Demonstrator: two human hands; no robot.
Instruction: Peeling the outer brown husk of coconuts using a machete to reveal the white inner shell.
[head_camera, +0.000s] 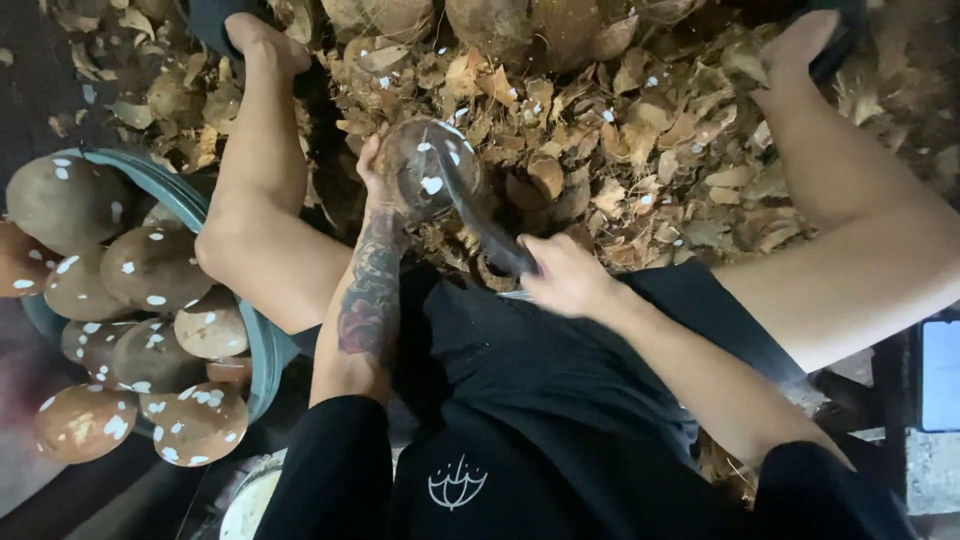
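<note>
While the left hand (378, 175) cups a brown coconut (428, 168) from the side above the husk pile (640, 130), fingers wrapped against its shell, the right hand (565, 275) grips a dark curved blade (485, 225), fingers curled tight around the handle, blade laid against the coconut.

Coconut (428, 165) smooth, brown; blade (480, 215) dark metal; husk chips (640, 140) fibrous, dry.

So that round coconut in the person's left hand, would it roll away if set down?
Probably. The coconut looks round and smooth, so it would likely roll on a flat spot. The left hand cups it from the side, which suggests it needs steadying against the blade. It looks hard and rigid, not floppy.
</note>
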